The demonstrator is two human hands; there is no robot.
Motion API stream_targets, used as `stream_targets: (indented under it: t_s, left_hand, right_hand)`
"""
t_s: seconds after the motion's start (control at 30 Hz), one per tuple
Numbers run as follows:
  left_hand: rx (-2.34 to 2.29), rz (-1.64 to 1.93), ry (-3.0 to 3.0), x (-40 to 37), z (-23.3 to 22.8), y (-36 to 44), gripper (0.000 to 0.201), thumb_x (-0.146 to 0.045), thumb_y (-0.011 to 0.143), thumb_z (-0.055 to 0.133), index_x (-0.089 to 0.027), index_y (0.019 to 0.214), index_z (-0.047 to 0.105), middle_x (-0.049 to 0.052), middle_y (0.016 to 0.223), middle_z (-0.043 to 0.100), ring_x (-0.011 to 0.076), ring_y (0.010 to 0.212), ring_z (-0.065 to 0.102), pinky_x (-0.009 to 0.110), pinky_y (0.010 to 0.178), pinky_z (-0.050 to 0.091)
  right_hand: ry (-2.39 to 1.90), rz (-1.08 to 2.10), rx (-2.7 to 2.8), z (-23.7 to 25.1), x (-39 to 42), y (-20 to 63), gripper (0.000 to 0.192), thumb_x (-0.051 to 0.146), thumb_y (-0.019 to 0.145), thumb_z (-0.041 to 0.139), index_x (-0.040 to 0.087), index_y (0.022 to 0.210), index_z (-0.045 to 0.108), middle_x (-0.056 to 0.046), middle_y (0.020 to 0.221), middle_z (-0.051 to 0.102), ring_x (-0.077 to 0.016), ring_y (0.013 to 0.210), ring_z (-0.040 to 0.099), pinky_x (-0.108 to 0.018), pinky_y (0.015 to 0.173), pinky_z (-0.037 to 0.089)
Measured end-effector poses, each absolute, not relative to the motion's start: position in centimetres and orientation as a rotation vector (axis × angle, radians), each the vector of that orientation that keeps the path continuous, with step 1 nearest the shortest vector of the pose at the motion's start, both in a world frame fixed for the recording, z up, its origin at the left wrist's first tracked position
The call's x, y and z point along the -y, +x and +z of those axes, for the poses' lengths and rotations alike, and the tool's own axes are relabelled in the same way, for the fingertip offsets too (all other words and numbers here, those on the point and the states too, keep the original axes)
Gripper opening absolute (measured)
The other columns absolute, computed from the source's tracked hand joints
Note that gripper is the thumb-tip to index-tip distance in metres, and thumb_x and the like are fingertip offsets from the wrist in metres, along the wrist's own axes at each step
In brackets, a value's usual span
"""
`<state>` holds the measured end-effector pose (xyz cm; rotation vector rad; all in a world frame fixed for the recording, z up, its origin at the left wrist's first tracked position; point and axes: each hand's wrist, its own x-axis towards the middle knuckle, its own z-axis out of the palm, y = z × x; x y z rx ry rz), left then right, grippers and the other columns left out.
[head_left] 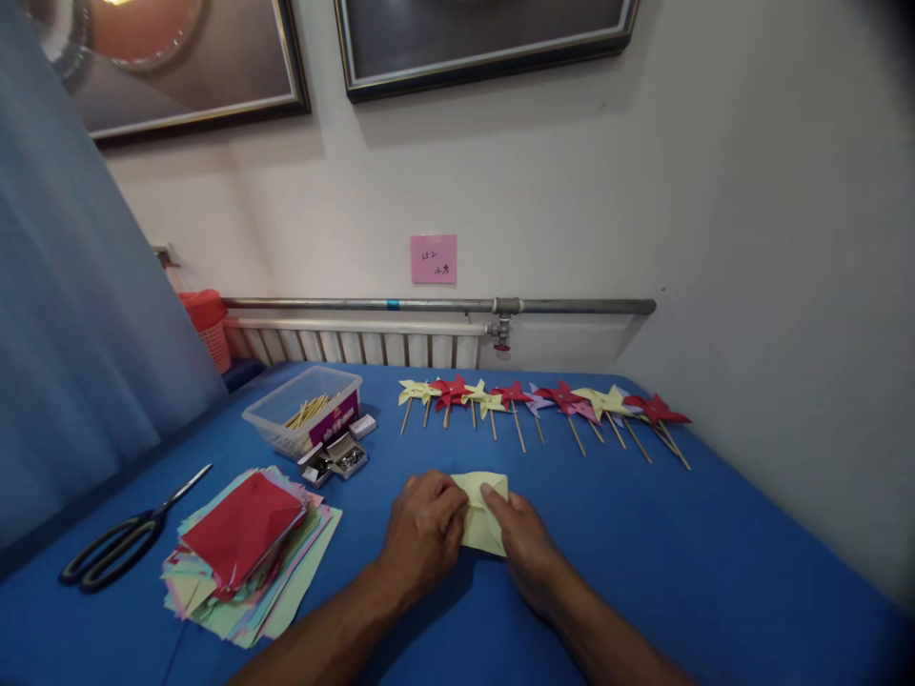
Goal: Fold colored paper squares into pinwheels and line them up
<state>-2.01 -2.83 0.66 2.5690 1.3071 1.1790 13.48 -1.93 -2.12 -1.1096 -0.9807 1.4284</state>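
Both hands press a pale yellow paper square (484, 514) flat onto the blue counter (715, 534), so the sheet stays put while its corners are folded in. The left hand (423, 534) pins the paper's left edge, fingers (447, 503) curled down on it; the right hand (525, 541) pinches a fold near the top middle, its fingers (495, 497) closed on the paper.

Beyond the fingers, a row of finished pinwheels (543, 405) lies side by side, sticks pointing back toward the hands. Left of the fingers sits a stack of coloured paper (247, 553), with scissors (125, 540) farther left. A clear tub of sticks (304, 410) and small open boxes of pins (341, 457) lie beyond and to the left, near enough to reach.
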Motion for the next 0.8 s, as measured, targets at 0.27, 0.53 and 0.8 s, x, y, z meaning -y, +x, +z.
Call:
stream_targets:
  t_s: [0.27, 0.53, 0.8]
  left_hand:
    - [-1.330, 1.163, 2.719, 2.9, 0.6, -1.9, 0.026, -0.017, 0.095, 0.046, -0.019, 0.087, 0.071, 0.008, 0.089, 0.067, 0.0177, 0.079, 0.058, 0.033, 0.073, 0.037]
    - [-1.241, 1.177, 2.441, 2.9, 0.9, -1.8, 0.020, -0.019, 0.092, 0.051, -0.020, 0.084, 0.070, 0.007, 0.092, 0.068, 0.0184, 0.084, 0.060, 0.031, 0.077, 0.040]
    - [-1.280, 1.080, 1.500, 1.0, -0.1, -1.7, 0.018, -0.034, 0.078, 0.065, -0.015, 0.078, 0.066, 0.000, 0.066, 0.059, 0.0131, 0.060, 0.050, 0.024, 0.055, 0.037]
  right_hand:
    - [-0.996, 1.531, 0.948, -0.8, 2.7, 13.5, 0.050, 0.057, 0.073, 0.076, 0.013, 0.096, 0.071, -0.007, 0.075, 0.076, -0.0236, 0.068, 0.071, -0.032, 0.064, 0.052]
    - [-1.056, 1.430, 0.946, -1.8, 2.3, 13.3, 0.052, 0.051, 0.065, 0.082, 0.014, 0.099, 0.072, -0.008, 0.083, 0.078, -0.0251, 0.073, 0.071, -0.033, 0.066, 0.053]
    - [-1.167, 1.326, 1.022, -2.3, 2.2, 13.6, 0.048, 0.054, 0.069, 0.077, 0.015, 0.097, 0.073, -0.007, 0.082, 0.079, -0.0262, 0.071, 0.072, -0.034, 0.067, 0.054]
